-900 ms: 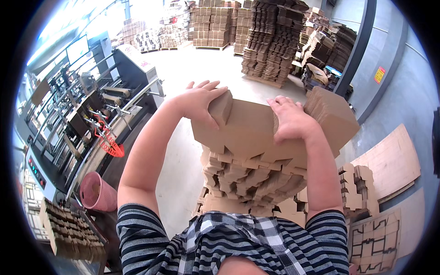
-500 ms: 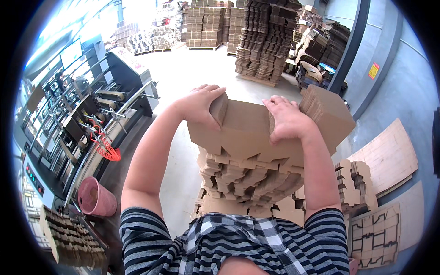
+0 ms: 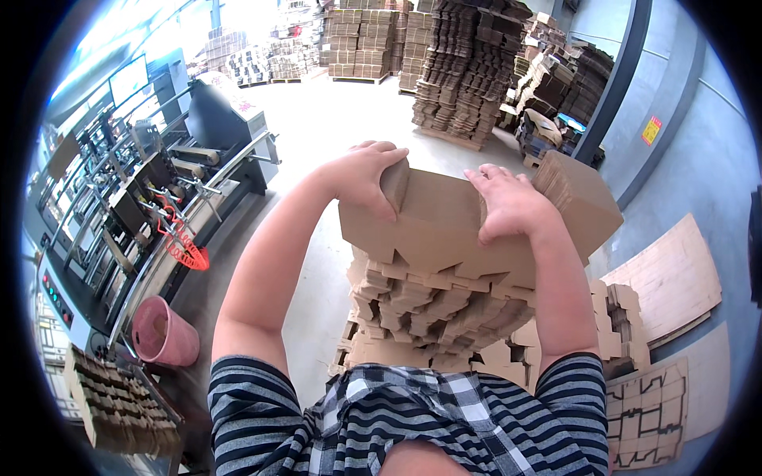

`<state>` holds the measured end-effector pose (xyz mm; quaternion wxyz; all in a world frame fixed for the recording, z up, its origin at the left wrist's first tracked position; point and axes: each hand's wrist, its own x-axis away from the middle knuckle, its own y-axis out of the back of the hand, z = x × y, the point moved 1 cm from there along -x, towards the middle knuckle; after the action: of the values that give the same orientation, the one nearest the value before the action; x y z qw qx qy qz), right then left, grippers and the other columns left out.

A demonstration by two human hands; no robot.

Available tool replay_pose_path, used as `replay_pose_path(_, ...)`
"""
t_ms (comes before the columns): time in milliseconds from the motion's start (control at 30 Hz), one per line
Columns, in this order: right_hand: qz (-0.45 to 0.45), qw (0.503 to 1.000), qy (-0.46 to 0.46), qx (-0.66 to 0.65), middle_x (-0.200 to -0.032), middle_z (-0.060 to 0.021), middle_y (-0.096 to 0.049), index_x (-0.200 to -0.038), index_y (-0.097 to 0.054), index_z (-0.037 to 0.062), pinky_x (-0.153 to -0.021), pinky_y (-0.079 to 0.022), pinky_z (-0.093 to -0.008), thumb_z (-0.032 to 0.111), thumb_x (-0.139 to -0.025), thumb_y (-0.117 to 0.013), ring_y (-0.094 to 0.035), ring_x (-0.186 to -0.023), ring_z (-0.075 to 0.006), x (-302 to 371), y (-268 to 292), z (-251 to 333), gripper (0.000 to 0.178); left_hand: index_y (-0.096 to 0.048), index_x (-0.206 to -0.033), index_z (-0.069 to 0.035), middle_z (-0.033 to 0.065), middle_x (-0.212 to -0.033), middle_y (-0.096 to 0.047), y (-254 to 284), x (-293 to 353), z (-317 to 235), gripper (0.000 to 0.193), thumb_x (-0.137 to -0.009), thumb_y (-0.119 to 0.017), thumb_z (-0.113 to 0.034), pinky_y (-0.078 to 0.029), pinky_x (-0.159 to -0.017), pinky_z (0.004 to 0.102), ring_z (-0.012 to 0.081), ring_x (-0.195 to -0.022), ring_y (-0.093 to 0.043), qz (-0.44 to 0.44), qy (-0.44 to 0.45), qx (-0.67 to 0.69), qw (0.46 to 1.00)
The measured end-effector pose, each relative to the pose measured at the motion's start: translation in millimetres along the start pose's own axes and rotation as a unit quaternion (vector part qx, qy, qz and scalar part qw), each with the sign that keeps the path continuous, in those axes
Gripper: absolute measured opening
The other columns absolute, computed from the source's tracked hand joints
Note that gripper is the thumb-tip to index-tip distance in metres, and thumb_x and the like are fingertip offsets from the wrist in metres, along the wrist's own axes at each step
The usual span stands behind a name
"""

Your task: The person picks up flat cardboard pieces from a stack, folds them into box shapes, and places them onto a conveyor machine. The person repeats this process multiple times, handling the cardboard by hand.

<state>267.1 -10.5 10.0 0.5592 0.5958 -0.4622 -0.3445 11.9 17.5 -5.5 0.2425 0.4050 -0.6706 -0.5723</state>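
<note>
Both my hands grip a bundle of flat brown cardboard box blanks (image 3: 440, 214) on top of a tall stack of similar die-cut blanks (image 3: 444, 309). My left hand (image 3: 367, 178) is wrapped over a raised edge at the bundle's left end, thumb on the near side and fingers beyond. Around an inner edge right of the middle, my right hand (image 3: 512, 202) is clamped the same way, its fingertips partly out of sight. Beyond it, the bundle's right end rises in a thick block of layered sheets.
On the left stands a machine (image 3: 135, 198) with a coiled orange hose, and a pink bin (image 3: 164, 332) near it. Tall cardboard stacks (image 3: 468, 75) stand ahead. Flat boards (image 3: 667, 278) lean by the blue wall at right, past a pillar (image 3: 615, 87).
My hands and the cardboard bundle have shifted slightly to the right together. The grip looks the same, and the whole view has moved a little.
</note>
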Motion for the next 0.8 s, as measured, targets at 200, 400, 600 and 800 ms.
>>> replay_pose_path(200, 0.034, 0.996, 0.01, 0.086, -0.145, -0.0164, -0.035, -0.148, -0.026, 0.0085, -0.113, -0.02, -0.0519, 0.031, -0.049, -0.082, -0.029, -0.138, -0.0297, -7, 9, 17, 0.115, -0.037, -0.142, -0.004, 0.0147, -0.142, -0.04, 0, -2, 2, 0.109, -0.051, -0.081, -0.042, -0.033, -0.11, 0.0415, 0.0323, -0.133, -0.035, -0.002, -0.006, -0.004, 1.0)
replay_pose_path(400, 0.074, 0.994, 0.029, 0.068, -0.136, -0.0146, -0.044, -0.147, -0.027, 0.0063, -0.113, -0.019, -0.0527, 0.031, -0.048, -0.084, -0.032, -0.135, -0.0286, -21, 4, 20, 0.117, -0.033, -0.145, -0.008, 0.0145, -0.147, -0.033, 1, -3, 0, 0.112, -0.05, -0.082, -0.041, -0.033, -0.111, 0.0426, 0.0326, -0.136, -0.031, 0.015, 0.004, -0.004, 1.0)
replay_pose_path(600, 0.042, 0.996, 0.048, 0.066, -0.134, -0.0155, -0.045, -0.145, -0.028, 0.0045, -0.113, -0.021, -0.0507, 0.035, -0.046, -0.085, -0.034, -0.132, -0.0292, -24, 2, 16, 0.118, -0.034, -0.144, -0.007, 0.0149, -0.146, -0.034, 0, -2, 2, 0.111, -0.05, -0.082, -0.042, -0.033, -0.111, 0.0424, 0.0326, -0.136, -0.031, 0.006, 0.003, 0.005, 1.0)
replay_pose_path(800, 0.076, 0.992, 0.06, 0.082, -0.134, -0.0156, -0.045, -0.144, -0.028, 0.0066, -0.109, -0.028, -0.0444, 0.04, -0.045, -0.085, -0.038, -0.129, -0.0306, -29, 2, 20, 0.12, -0.041, -0.139, 0.001, 0.0202, -0.139, -0.043, -13, -4, 11, 0.107, -0.05, -0.081, -0.044, -0.033, -0.108, 0.0405, 0.0337, -0.131, -0.038, -0.027, -0.036, -0.008, 0.999)
